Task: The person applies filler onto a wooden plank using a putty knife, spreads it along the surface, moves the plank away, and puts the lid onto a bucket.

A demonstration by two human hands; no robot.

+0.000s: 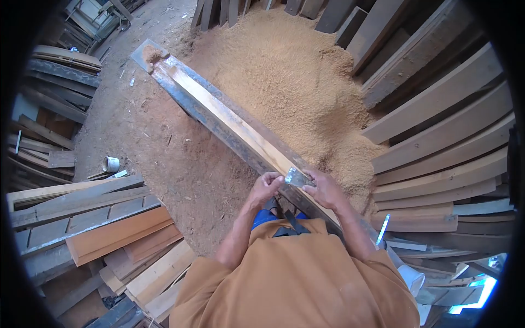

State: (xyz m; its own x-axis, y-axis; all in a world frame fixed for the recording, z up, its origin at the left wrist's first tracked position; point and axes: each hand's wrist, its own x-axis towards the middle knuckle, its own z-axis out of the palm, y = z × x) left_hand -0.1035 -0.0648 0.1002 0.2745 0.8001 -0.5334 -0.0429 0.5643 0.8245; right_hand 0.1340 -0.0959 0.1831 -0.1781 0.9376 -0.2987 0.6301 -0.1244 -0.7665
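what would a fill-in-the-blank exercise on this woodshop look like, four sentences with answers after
1. The left hand and right hand, with a shiny flat piece between them, are ____ (bare or gloved).
2. In the picture, the large sawdust heap lies to the ____ of the long beam.
3. The small sawdust mound sits at the beam's ____ end (near or far).
4. The orange-brown wooden panel lies on the picture's ____ side.

Missing words: bare; right; far; left
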